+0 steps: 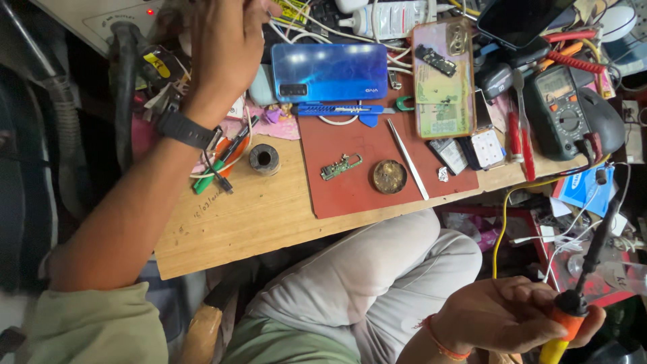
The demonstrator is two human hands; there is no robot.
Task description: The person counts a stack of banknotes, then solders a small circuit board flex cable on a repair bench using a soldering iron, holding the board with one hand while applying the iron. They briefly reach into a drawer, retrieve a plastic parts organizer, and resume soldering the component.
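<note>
My left hand [226,44] reaches to the far left of the bench, over a tangle of cables beside a white box with a red lamp [114,17]; whether it holds anything is hidden. My right hand [512,313] is low at the right, off the bench, gripping a soldering iron [573,307] with an orange and yellow handle, tip pointing up. On the red mat [350,195] lie a small green circuit board [340,166], a round brass tin [389,176] and metal tweezers [408,158].
A blue phone [330,72] lies face down at the mat's far edge, a blue knife [337,108] just before it. An opened phone [443,77], a multimeter [566,111], red-handled tools [522,135] and a solder spool [263,160] crowd the wooden bench [222,222].
</note>
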